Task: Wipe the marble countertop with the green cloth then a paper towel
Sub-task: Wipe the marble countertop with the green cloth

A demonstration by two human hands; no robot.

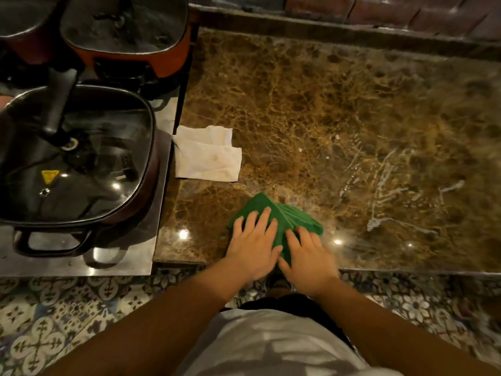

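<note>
The green cloth (284,213) lies folded on the brown marble countertop (339,109), close to its front edge. My left hand (253,248) rests flat on the cloth's left half, fingers spread. My right hand (307,256) presses flat on its right half, covering the near corner. A white folded paper towel (207,154) lies on the counter's left side, a little beyond the cloth. Whitish wet streaks (385,185) mark the marble to the right of the cloth.
Left of the counter, a steel stovetop (130,256) carries a black square pan with a glass lid (73,158) and two orange pots (127,33) behind it. A brick wall (406,12) runs along the back. Patterned floor tiles (54,321) lie below.
</note>
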